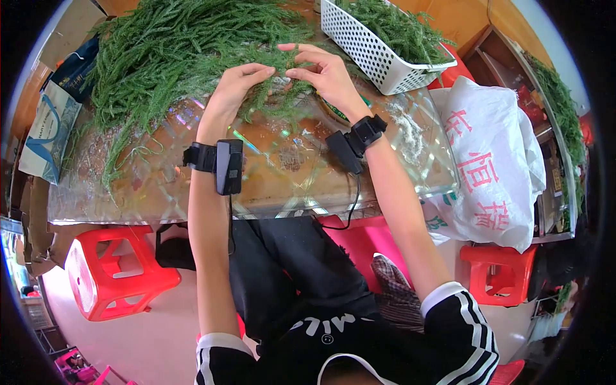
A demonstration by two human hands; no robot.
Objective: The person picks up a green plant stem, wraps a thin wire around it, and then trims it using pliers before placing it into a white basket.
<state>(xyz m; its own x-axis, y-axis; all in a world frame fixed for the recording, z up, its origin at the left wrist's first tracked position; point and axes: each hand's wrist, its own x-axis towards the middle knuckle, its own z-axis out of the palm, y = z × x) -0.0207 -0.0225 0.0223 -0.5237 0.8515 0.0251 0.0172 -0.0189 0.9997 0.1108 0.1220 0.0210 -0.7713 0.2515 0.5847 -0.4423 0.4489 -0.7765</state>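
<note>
My left hand (239,88) is over the table with its thumb and fingers pinched together at a green artificial pine sprig (262,99). Just to its right, my right hand (326,76) has its thumb and bent fingers closed around part of the same greenery, one finger stretched out to the left. The fingertips of the two hands are a small gap apart. Behind and left of them spreads a large heap of green needle-leaved sprigs (173,51). Exactly where the fingers meet the stems is too fine to make out. Each wrist wears a black strapped device.
A white perforated basket (391,74) of sprigs stands at the back right. A plastic-covered table (289,186) lies beneath my hands. Beside it are a white sack (491,147) with red lettering, red stools (119,273) and a paper bag (51,135). A roll of tape (330,112) lies under my right wrist.
</note>
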